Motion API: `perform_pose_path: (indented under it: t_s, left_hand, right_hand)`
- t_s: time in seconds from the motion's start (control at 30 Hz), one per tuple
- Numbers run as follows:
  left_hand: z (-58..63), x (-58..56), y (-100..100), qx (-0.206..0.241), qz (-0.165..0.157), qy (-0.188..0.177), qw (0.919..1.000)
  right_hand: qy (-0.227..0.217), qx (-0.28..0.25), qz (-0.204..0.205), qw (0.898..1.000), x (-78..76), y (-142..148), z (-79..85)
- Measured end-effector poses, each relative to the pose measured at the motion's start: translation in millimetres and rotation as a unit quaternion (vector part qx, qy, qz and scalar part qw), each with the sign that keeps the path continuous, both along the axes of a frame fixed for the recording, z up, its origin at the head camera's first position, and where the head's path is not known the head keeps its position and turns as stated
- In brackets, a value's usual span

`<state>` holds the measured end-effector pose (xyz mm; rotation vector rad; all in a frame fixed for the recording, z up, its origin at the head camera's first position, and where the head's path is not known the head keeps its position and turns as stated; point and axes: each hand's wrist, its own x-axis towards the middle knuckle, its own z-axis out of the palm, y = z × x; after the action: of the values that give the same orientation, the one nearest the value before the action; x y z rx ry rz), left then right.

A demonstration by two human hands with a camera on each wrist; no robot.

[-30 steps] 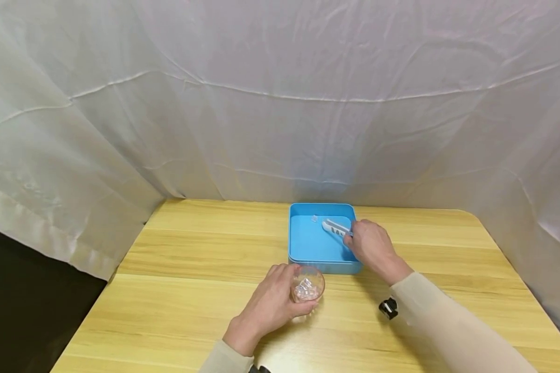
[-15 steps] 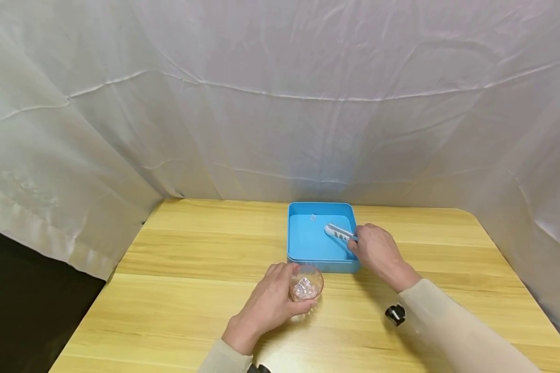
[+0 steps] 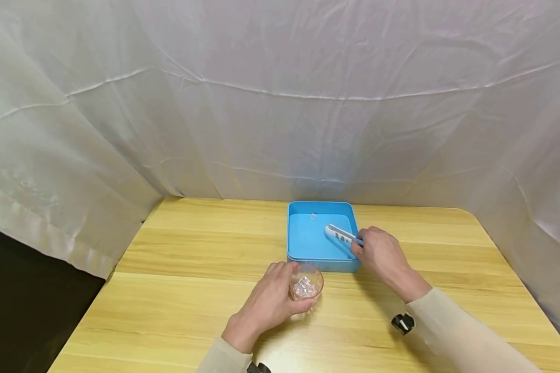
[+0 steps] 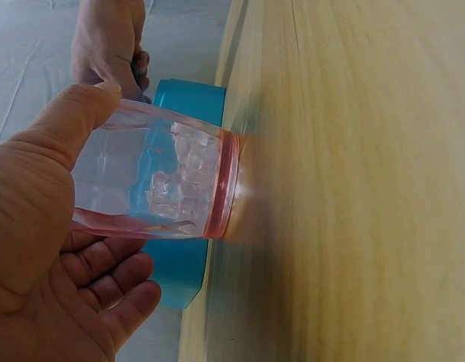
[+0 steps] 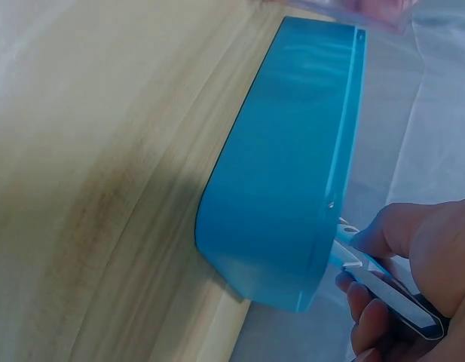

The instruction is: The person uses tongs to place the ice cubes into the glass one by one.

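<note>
My left hand (image 3: 273, 296) grips a clear, pink-tinted glass (image 3: 313, 273) standing upright on the table in front of the blue box. Several clear ice-like cubes (image 4: 188, 170) lie in its bottom, as the left wrist view shows. Over the box's right rim, my right hand (image 3: 383, 257) holds a pair of tongs (image 3: 339, 234) by the handle, their white tips slanting down into the blue box (image 3: 303, 243). One clear cube (image 3: 313, 217) lies near the box's back wall, apart from the tongs. In the right wrist view the box wall (image 5: 281, 166) hides the tongs' tips.
The light wooden table (image 3: 191, 311) carries the box near its back edge. A pale grey curtain (image 3: 242, 140) hangs behind and along both sides. A dark area (image 3: 23, 300) shows past the table's left edge.
My right hand has drawn slightly right and toward me with the tongs, so their tips are farther from the cube in the box. The left hand and glass stay in place.
</note>
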<state>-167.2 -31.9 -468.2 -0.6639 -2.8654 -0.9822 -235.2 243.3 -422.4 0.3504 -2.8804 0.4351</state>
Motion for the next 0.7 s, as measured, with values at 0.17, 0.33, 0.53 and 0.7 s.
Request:
perform_pose_path:
  t_s: [0.17, 0.33, 0.53, 0.7]
  left_hand:
    - [0.5, -0.8, 1, -0.005, -0.001, 0.003, 1.0]
    - [2.4, -0.7, 2, -0.015, -0.002, 0.013, 0.9998]
    - [4.6, -0.3, 2, -0.025, -0.007, 0.042, 0.9988]
    - [5.0, 0.7, 2, -0.024, -0.005, 0.04, 0.9989]
  right_hand:
    - [0.018, -0.004, 0.006, 1.0, 9.3, 3, 5.1]
    - [0.021, -0.015, 0.005, 1.0, 21.9, 5, 11.3]
    - [0.023, -0.038, 0.009, 0.999, 41.5, 6, 20.9]
    - [0.038, -0.054, 0.021, 0.998, 57.2, 6, 28.8]
